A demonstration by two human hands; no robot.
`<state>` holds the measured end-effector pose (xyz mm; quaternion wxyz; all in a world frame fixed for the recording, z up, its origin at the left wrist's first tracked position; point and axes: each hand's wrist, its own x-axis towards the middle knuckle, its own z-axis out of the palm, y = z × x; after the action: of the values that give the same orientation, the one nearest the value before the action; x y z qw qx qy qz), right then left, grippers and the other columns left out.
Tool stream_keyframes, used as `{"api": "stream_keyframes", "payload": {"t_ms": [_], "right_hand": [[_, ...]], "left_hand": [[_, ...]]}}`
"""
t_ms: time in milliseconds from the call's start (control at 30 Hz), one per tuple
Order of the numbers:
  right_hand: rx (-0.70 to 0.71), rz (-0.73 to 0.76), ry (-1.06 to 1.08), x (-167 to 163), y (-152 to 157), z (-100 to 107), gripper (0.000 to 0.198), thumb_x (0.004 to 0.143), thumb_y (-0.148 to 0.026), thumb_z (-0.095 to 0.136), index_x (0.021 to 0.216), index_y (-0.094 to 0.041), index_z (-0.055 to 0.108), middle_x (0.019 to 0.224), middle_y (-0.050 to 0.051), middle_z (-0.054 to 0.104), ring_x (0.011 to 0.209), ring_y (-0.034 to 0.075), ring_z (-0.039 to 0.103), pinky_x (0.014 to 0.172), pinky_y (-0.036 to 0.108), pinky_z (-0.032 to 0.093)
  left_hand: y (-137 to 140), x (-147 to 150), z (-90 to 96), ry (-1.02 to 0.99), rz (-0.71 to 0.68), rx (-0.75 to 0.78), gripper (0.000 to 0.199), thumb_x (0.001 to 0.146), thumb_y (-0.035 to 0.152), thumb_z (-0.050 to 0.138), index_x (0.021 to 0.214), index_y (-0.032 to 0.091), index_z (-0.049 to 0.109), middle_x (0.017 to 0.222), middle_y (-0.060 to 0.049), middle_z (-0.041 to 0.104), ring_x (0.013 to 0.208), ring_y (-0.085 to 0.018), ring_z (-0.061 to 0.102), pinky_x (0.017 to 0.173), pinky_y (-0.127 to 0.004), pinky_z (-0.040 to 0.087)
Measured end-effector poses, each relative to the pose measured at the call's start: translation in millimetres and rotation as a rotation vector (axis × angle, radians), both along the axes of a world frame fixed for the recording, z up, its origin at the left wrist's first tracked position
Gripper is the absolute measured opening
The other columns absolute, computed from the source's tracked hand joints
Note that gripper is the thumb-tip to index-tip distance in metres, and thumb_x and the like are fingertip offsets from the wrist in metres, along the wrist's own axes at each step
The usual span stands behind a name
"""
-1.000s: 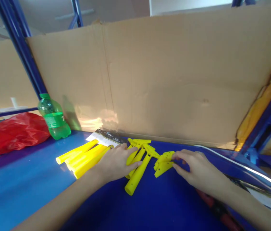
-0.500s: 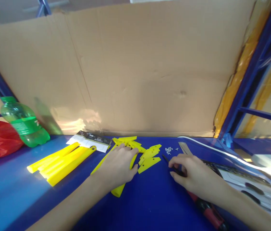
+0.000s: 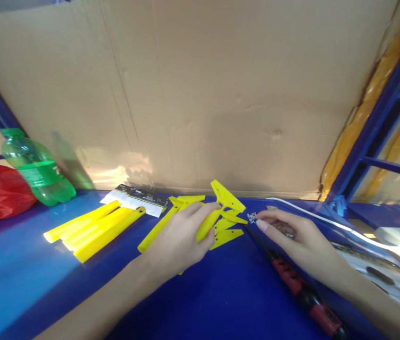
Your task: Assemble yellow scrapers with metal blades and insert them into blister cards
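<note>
The left hand (image 3: pixel 187 233) has its fingers wrapped around a yellow handle (image 3: pixel 229 198), whose flared head juts up beyond the fingertips, above flat yellow plates (image 3: pixel 228 237). The right hand (image 3: pixel 301 238) is curled, thumb and forefinger right beside a pile of tiny silvery pieces (image 3: pixel 251 217); whether they pinch one, I cannot tell. A careless brush of those fingertips could scatter the pile (bits that small would be easily lost). The red-and-black tool (image 3: pixel 290 277) below the right fingers might roll if the wrist knocks it.
</note>
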<state>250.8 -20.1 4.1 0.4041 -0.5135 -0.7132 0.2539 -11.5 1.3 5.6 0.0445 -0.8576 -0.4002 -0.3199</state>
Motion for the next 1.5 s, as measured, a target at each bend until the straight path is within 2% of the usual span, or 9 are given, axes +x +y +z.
{"api": "stream_keyframes", "payload": {"t_ms": [167,267,400,633,733,833,967,1200,1500], "right_hand": [[-0.201,0.124,0.419,-5.3,-2.7,4.6,0.044,0.078,-0.059,0.078,0.100,-0.020,0.080,0.087,0.007,0.080,0.080,0.024,0.074,0.076,0.035,0.060],[-0.204,0.173,0.374,-2.7,-2.0,5.0,0.033,0.073,-0.053,0.085,0.079,-0.021,0.081,0.086,0.006,0.080,0.080,0.022,0.073,0.076,0.032,0.059],[-0.202,0.234,0.325,4.1,0.9,0.6,0.028,0.077,-0.047,0.084,0.078,-0.020,0.080,0.082,0.004,0.079,0.075,0.019,0.072,0.070,0.028,0.056],[-0.155,0.222,0.298,6.1,2.0,4.7,0.047,0.077,-0.064,0.078,0.073,-0.018,0.078,0.067,0.003,0.074,0.060,0.015,0.066,0.061,0.027,0.054],[-0.089,0.086,0.251,14.3,5.8,11.4,0.060,0.093,-0.070,0.053,0.079,-0.016,0.077,0.072,0.008,0.077,0.064,0.019,0.072,0.062,0.029,0.057],[0.093,-0.198,-0.146,31.8,12.5,13.0,0.056,0.104,-0.054,0.036,0.088,-0.018,0.076,0.083,0.009,0.081,0.072,0.021,0.076,0.067,0.030,0.058],[0.124,-0.342,-0.425,56.2,22.1,2.5,0.014,0.087,-0.030,0.066,0.086,-0.023,0.078,0.089,0.008,0.082,0.088,0.029,0.076,0.072,0.034,0.052],[0.027,-0.344,-0.562,63.8,33.1,-17.1,0.005,0.079,-0.027,0.075,0.083,-0.025,0.076,0.067,0.000,0.078,0.064,0.023,0.074,0.057,0.029,0.046],[-0.016,-0.354,-0.400,59.2,32.5,-13.7,0.016,0.073,-0.020,0.076,0.088,-0.023,0.078,0.060,-0.001,0.077,0.057,0.022,0.074,0.053,0.029,0.049]], "left_hand": [[-18.6,3.6,-5.9,0.008,-0.228,0.037,0.039,0.097,0.017,0.059,0.134,0.027,0.056,0.118,-0.005,0.071,0.101,-0.018,0.072,0.087,-0.028,0.060],[-21.9,5.5,-8.7,-0.018,-0.248,0.000,0.043,0.098,0.015,0.059,0.139,0.029,0.052,0.126,-0.004,0.069,0.110,-0.016,0.069,0.095,-0.025,0.057],[-19.9,6.7,-12.6,0.023,-0.256,-0.053,0.046,0.100,0.013,0.054,0.143,0.030,0.051,0.126,-0.004,0.067,0.113,-0.015,0.068,0.097,-0.026,0.056],[-18.9,9.8,-14.3,0.107,-0.196,0.028,0.043,0.105,0.022,0.050,0.147,0.029,0.051,0.121,-0.006,0.071,0.104,-0.019,0.073,0.091,-0.032,0.061],[-19.1,12.2,-13.1,0.141,-0.129,0.080,0.042,0.106,0.022,0.044,0.148,0.024,0.050,0.126,-0.009,0.071,0.105,-0.023,0.074,0.089,-0.036,0.063],[-19.3,12.8,-13.8,0.183,-0.055,0.103,0.043,0.106,0.023,0.041,0.148,0.018,0.051,0.130,-0.014,0.071,0.100,-0.026,0.075,0.084,-0.039,0.065],[-19.7,12.5,-16.0,0.237,-0.025,0.062,0.044,0.105,0.023,0.041,0.147,0.017,0.054,0.129,-0.014,0.072,0.100,-0.027,0.075,0.085,-0.042,0.065],[-21.9,15.8,-15.6,0.232,-0.066,0.043,0.041,0.105,0.024,0.041,0.142,0.018,0.058,0.119,-0.013,0.075,0.100,-0.028,0.075,0.083,-0.044,0.065],[-24.7,17.3,-16.0,0.219,-0.085,0.038,0.041,0.105,0.023,0.041,0.143,0.018,0.056,0.117,-0.011,0.075,0.097,-0.026,0.075,0.082,-0.040,0.065]]}}
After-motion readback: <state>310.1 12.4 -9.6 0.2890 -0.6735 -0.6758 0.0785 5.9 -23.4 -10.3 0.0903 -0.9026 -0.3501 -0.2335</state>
